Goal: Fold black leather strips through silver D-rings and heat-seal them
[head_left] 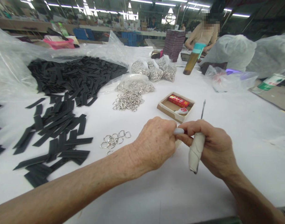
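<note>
My left hand (157,143) is closed, its fingers bent around a small white piece with a rounded end (179,131); most of that piece is hidden, so its kind is unclear. Meeting it from the right, my right hand (213,144) pinches with thumb and forefinger close to the white tip. An awl (196,152) is gripped in the same hand, its handle wrapped in pale tape and its metal shaft pointing up and away. Several loose metal D-rings (113,140) lie left of my left hand. Black strap pieces (60,130) are scattered farther left.
Beyond my hands stands a shallow cardboard box (164,109) with a red packet (178,101) and a small white tube (181,111). Farther back are a ring pile (128,101), bagged rings (156,74) and a drink bottle (194,59). A co-worker (203,34) is behind the table.
</note>
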Tool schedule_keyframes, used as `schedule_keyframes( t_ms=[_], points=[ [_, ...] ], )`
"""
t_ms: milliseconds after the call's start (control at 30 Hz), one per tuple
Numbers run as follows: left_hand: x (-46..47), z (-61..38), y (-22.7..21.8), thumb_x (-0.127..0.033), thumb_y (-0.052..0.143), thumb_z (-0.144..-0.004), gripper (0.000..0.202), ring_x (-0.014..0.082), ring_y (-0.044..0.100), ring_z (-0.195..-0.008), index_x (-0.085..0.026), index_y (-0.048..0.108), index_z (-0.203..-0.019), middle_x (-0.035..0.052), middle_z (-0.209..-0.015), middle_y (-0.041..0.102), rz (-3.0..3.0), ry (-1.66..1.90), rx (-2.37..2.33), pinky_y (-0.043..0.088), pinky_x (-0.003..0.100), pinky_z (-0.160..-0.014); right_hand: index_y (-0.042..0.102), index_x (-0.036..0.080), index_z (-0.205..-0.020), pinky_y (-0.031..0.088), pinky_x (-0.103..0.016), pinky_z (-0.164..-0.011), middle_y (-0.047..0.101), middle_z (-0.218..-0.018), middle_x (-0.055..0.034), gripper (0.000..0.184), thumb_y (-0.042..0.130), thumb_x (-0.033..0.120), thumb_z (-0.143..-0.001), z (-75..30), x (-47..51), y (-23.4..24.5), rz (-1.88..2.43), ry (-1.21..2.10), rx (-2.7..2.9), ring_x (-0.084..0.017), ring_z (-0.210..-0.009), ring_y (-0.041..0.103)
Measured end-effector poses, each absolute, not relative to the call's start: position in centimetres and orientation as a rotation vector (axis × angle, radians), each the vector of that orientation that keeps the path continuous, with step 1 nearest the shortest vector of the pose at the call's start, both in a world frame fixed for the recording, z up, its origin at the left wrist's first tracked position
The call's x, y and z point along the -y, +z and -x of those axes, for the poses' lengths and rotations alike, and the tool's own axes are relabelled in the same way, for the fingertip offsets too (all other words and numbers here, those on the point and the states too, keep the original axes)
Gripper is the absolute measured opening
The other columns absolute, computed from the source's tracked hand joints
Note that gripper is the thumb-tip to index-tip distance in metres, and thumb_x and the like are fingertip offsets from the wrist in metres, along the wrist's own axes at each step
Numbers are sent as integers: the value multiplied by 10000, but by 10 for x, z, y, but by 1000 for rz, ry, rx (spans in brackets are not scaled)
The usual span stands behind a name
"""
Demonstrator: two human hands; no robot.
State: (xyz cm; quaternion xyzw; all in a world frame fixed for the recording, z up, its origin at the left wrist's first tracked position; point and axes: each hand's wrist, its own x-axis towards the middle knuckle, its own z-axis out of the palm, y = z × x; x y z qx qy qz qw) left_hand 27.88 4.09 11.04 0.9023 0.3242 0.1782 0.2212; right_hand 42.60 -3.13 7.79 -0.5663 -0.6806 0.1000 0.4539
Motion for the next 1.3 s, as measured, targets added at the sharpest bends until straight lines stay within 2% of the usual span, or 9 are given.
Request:
schedule_keyframes(
  t_ms=[300,500,967,1300],
  points=[
    [-41,-280,116,-92,505,-708,194,114,450,-446,-157,503,-525,-5,-466,526,-2521,459,-887,240,246,-446,483,230,-736,434,-200,-506,653,-708,48,185,655,185,-790,-428,30,82,1410,255,1664,-126,-589,612],
    [-42,-279,114,-97,503,-708,182,130,477,-470,-153,528,-537,15,-492,555,-2547,379,-890,276,253,-460,459,228,-733,431,-203,-526,650,-741,42,206,647,174,-799,-428,31,82,1402,267,1698,-128,-628,609],
    [-43,-276,104,-107,507,-681,198,108,386,-451,-177,433,-511,-27,-451,444,-2495,506,-839,255,253,-466,457,230,-732,441,-226,-585,662,-818,22,191,617,163,-813,-425,32,78,1398,226,1740,-143,-692,613],
    [-42,-277,108,-89,477,-663,172,119,395,-450,-187,466,-522,-32,-448,436,-2493,471,-830,282,248,-468,451,231,-722,453,-236,-572,674,-831,8,191,605,162,-812,-426,34,80,1434,214,1746,-156,-685,622]
  ],
)
